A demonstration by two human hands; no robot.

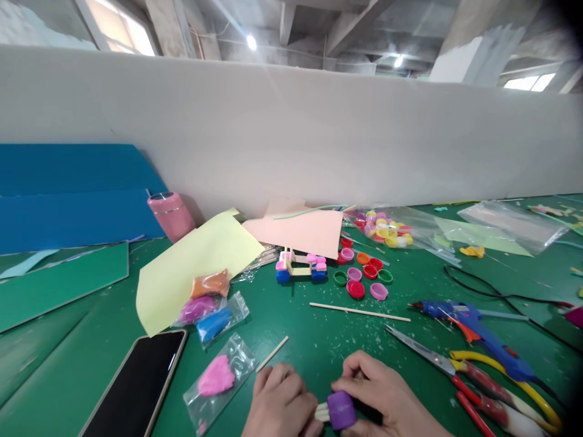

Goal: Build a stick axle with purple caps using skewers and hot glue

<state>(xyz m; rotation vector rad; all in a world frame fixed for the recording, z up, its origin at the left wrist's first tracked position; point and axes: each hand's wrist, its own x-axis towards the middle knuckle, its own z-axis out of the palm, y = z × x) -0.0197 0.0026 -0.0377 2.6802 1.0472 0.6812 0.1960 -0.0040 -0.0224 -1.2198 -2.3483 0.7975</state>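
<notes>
At the near edge of the table my left hand is closed around a few short pale wooden sticks. The ends of these sticks meet a purple cap-like piece, which my right hand grips between thumb and fingers. How deep the sticks sit in the purple piece is hidden. A loose short stick lies just beyond my left hand. Farther off stands a small stick-built model with pink and blue parts. A longer wooden stick lies between it and my hands.
Left are a phone, a bag of pink clay, more clay bags and a pink cup. Several bottle caps lie beyond my right hand. At right are a blue glue gun, scissors and pliers.
</notes>
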